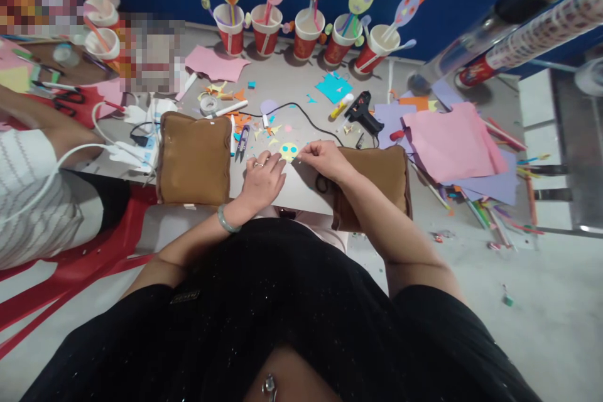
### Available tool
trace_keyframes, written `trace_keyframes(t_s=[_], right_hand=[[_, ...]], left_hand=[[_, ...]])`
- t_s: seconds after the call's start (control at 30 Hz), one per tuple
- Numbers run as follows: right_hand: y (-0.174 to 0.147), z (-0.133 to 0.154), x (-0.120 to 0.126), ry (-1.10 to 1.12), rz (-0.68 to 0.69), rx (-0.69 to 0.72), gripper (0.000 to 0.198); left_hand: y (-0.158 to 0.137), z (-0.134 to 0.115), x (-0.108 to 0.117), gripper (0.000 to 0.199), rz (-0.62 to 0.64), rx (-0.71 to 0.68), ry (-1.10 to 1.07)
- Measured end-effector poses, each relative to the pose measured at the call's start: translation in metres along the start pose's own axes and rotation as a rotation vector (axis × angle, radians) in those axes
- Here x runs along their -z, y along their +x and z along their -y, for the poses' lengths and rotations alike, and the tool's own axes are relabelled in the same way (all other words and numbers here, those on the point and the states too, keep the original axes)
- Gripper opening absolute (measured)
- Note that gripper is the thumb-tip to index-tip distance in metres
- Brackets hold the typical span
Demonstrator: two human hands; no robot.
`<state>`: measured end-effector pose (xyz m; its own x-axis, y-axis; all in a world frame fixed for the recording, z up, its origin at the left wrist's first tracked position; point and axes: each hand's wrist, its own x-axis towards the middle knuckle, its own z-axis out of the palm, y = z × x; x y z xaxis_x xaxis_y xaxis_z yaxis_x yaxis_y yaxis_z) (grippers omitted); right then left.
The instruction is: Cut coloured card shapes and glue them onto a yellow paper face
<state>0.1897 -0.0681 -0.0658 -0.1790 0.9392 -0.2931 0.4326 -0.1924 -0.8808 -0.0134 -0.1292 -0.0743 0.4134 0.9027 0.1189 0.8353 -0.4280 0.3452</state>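
A small yellow paper face (288,156) with two blue round eyes lies on the table between my hands. My left hand (264,181) rests palm down just left of it, fingers loosely spread, holding nothing. On the other side my right hand (325,159) is closed in a pinch at the face's right edge; what its fingertips hold is too small to make out. Purple-handled thread snips (242,142) lie beyond my left hand. Small paper scraps (271,132) are scattered beyond the face. A black glue gun (365,116) and a yellow glue stick (342,106) lie farther back right.
Brown cushions (195,160) flank my hands. Red paper cups (309,38) with paper rabbit heads line the back wall. Pink paper sheets (455,141) lie right; a black cable (306,114) crosses the table. At left, another person's arm (51,116) is near a white power strip (129,154).
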Motion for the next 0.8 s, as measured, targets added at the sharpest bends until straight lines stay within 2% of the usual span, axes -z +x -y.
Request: trace_keyframes(t_s=[0.07,0.17,0.53,0.8], right_hand=[[0.004,0.002,-0.003,0.005,0.020,-0.036,0.026],[0.011,0.004,-0.007,0.009,0.022,-0.078,0.027],[0.018,-0.002,-0.023,-0.086,-0.099,-0.138,0.025],[0.013,0.006,-0.028,-0.117,-0.147,-0.193,0.013]], left_hand=[[-0.002,-0.002,-0.004,0.041,0.066,-0.022,0.049],[-0.003,-0.003,-0.009,0.043,0.102,-0.040,0.080],[-0.003,0.000,-0.013,0.049,0.116,-0.065,0.109],[-0.003,0.000,-0.013,0.050,0.120,-0.059,0.085]])
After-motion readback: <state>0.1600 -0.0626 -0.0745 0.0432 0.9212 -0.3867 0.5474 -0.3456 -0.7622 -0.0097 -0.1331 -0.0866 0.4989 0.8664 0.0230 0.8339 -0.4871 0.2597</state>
